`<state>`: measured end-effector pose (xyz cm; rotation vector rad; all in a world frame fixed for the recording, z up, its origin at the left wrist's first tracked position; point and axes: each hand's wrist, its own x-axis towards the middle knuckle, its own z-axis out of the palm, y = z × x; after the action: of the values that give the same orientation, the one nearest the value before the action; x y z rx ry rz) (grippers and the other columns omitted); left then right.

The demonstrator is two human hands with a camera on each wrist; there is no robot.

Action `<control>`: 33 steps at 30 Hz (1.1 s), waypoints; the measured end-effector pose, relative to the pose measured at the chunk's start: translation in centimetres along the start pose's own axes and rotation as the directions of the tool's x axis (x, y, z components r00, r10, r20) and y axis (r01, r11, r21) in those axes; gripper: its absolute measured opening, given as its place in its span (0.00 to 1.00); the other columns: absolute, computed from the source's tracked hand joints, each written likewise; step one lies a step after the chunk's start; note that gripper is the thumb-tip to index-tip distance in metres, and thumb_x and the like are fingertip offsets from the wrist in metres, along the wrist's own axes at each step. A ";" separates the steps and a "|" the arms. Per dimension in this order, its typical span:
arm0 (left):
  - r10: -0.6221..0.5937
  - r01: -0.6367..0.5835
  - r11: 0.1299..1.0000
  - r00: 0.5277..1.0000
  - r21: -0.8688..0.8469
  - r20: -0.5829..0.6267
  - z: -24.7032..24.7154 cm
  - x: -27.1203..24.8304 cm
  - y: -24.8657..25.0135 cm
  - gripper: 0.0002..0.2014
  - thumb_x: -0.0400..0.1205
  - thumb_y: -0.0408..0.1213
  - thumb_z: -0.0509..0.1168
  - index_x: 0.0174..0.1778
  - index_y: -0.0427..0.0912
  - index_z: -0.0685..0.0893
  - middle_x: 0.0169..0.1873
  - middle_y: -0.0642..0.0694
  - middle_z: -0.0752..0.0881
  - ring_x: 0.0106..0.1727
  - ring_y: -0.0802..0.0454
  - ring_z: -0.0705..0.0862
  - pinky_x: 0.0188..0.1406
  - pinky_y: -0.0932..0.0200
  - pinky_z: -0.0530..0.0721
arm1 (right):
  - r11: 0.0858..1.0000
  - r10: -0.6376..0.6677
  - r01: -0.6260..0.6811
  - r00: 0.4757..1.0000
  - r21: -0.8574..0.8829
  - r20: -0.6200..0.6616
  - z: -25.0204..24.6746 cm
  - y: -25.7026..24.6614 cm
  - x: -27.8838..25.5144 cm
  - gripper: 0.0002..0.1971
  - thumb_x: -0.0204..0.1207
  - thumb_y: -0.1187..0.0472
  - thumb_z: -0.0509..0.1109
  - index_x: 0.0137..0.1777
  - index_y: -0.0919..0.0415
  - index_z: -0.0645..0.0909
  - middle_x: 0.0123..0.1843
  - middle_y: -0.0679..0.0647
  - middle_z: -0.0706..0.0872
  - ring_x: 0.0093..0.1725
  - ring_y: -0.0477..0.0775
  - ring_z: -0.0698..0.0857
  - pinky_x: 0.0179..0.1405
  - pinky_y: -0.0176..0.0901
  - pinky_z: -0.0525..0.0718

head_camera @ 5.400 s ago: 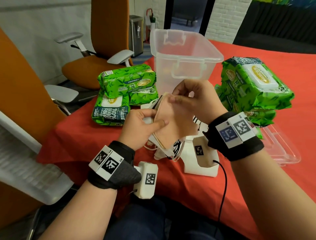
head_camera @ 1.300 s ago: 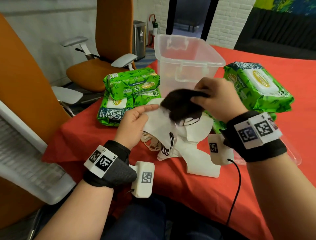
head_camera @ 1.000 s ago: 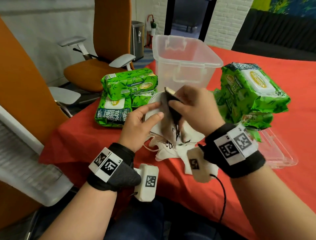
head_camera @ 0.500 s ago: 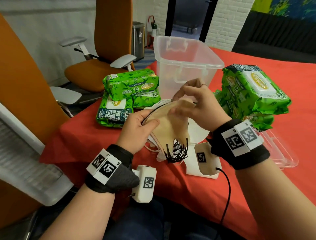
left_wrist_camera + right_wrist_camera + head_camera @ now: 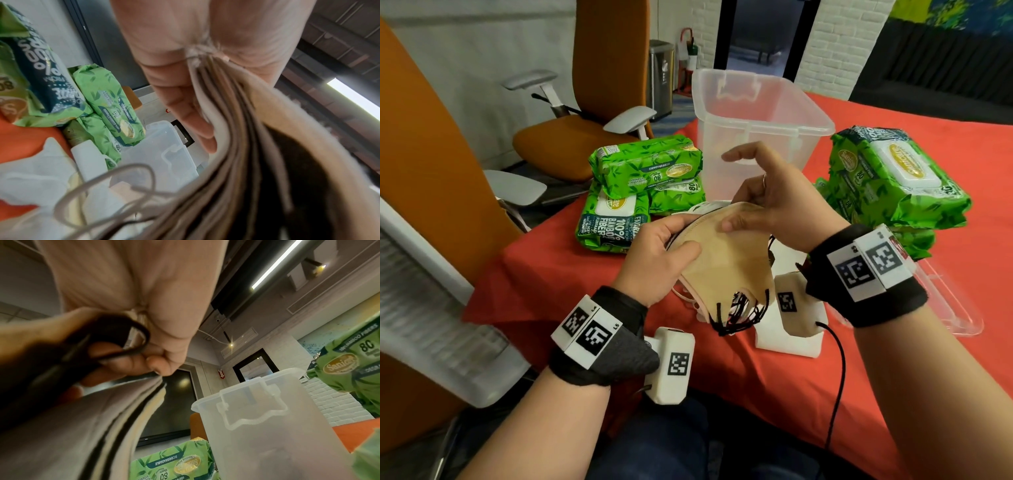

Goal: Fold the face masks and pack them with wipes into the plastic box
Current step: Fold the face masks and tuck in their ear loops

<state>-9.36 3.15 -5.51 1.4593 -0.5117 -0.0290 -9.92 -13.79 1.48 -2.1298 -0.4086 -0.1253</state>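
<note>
My left hand (image 5: pixel 658 257) grips the folded masks (image 5: pixel 726 260) above the near desk (image 5: pixel 774 377). My right hand (image 5: pixel 777 209) pinches their top edge. The plastic box (image 5: pixel 760 120) stands just beyond, wipes packs (image 5: pixel 640 192) left.

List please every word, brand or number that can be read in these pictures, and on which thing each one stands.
"100% BAMBOO FIBER": flat wipes pack, left stack.
"BIODEGRADABLE", "80": top wipes pack, left stack.
"Sanicare", "80": wipes pack, right stack.
"L5": left wrist tag.
Smaller print on the packs and the red wall sign: too small or blurred to read.
</note>
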 end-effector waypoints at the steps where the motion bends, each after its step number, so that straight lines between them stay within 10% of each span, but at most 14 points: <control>1: -0.001 0.001 1.000 1.000 0.001 0.002 0.0 0.0 0.0 0.16 0.66 0.29 0.60 0.44 0.51 0.82 0.31 0.66 0.88 0.36 0.71 0.83 0.37 0.76 0.78 | 1.000 0.008 -0.008 1.000 -0.006 -0.004 0.0 0.1 0.1 0.35 0.60 0.67 0.82 0.61 0.46 0.67 0.32 0.60 0.84 0.32 0.67 0.79 0.36 0.58 0.80; 9: -0.022 0.010 0.984 0.998 -0.176 -0.064 -0.1 0.3 0.6 0.22 0.64 0.25 0.55 0.51 0.47 0.80 0.39 0.53 0.89 0.39 0.57 0.84 0.38 0.62 0.81 | 0.990 0.138 -0.141 0.984 -0.020 -0.113 1.7 1.7 -0.6 0.43 0.58 0.49 0.82 0.72 0.50 0.64 0.58 0.53 0.78 0.57 0.50 0.79 0.56 0.40 0.78; 16: -0.182 0.024 0.957 0.826 -0.289 -0.534 0.3 1.0 -1.2 0.10 0.82 0.35 0.58 0.59 0.47 0.74 0.51 0.46 0.83 0.49 0.56 0.82 0.54 0.61 0.78 | 0.886 0.164 -0.112 0.983 0.451 -0.077 4.2 3.5 -1.6 0.33 0.68 0.78 0.72 0.69 0.58 0.64 0.53 0.61 0.85 0.46 0.50 0.88 0.46 0.47 0.88; 20: -0.220 0.111 0.961 0.864 -0.254 -0.454 1.5 0.9 -2.5 0.19 0.83 0.46 0.59 0.69 0.49 0.67 0.70 0.38 0.75 0.69 0.44 0.76 0.69 0.53 0.74 | 0.918 0.173 -0.082 0.964 0.388 -0.205 5.1 4.3 -1.4 0.30 0.72 0.65 0.71 0.71 0.54 0.63 0.63 0.57 0.81 0.61 0.54 0.83 0.59 0.51 0.83; 24: -0.124 0.056 0.983 0.903 -0.173 -0.411 1.7 0.9 -2.4 0.25 0.76 0.41 0.61 0.67 0.57 0.61 0.72 0.40 0.72 0.71 0.44 0.75 0.73 0.39 0.72 | 0.960 0.162 -0.133 0.982 0.248 -0.101 5.0 4.0 -1.6 0.46 0.76 0.65 0.70 0.81 0.58 0.38 0.62 0.33 0.70 0.59 0.24 0.76 0.60 0.28 0.78; 27: -0.012 -0.009 0.998 0.927 -0.055 -0.375 1.7 0.8 -2.4 0.29 0.79 0.32 0.59 0.73 0.55 0.57 0.77 0.49 0.62 0.75 0.59 0.67 0.78 0.57 0.66 | 0.963 0.207 -0.199 0.978 0.179 -0.023 5.2 4.2 -1.8 0.64 0.67 0.50 0.77 0.75 0.47 0.19 0.73 0.44 0.70 0.63 0.51 0.82 0.64 0.55 0.81; 29: 0.054 -0.072 0.996 0.943 -0.045 -0.327 1.6 0.7 -2.2 0.32 0.80 0.20 0.57 0.75 0.52 0.58 0.74 0.53 0.62 0.73 0.65 0.66 0.75 0.66 0.65 | 0.953 0.235 -0.218 0.970 0.211 -0.058 4.9 4.5 -1.8 0.60 0.72 0.58 0.75 0.75 0.46 0.20 0.66 0.39 0.73 0.54 0.55 0.85 0.61 0.62 0.82; 33: 0.070 -0.094 0.988 0.980 -0.120 -0.189 0.9 0.5 -2.0 0.32 0.73 0.13 0.60 0.64 0.52 0.70 0.59 0.54 0.79 0.55 0.69 0.81 0.57 0.67 0.81 | 0.969 0.212 -0.180 0.958 0.171 -0.193 3.5 4.0 -2.0 0.48 0.77 0.70 0.67 0.80 0.53 0.31 0.56 0.32 0.72 0.51 0.35 0.77 0.60 0.32 0.77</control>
<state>-8.61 1.89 -7.22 1.2990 -0.4110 0.1355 -10.64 -13.39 -4.14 -1.9701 -0.0777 -0.1970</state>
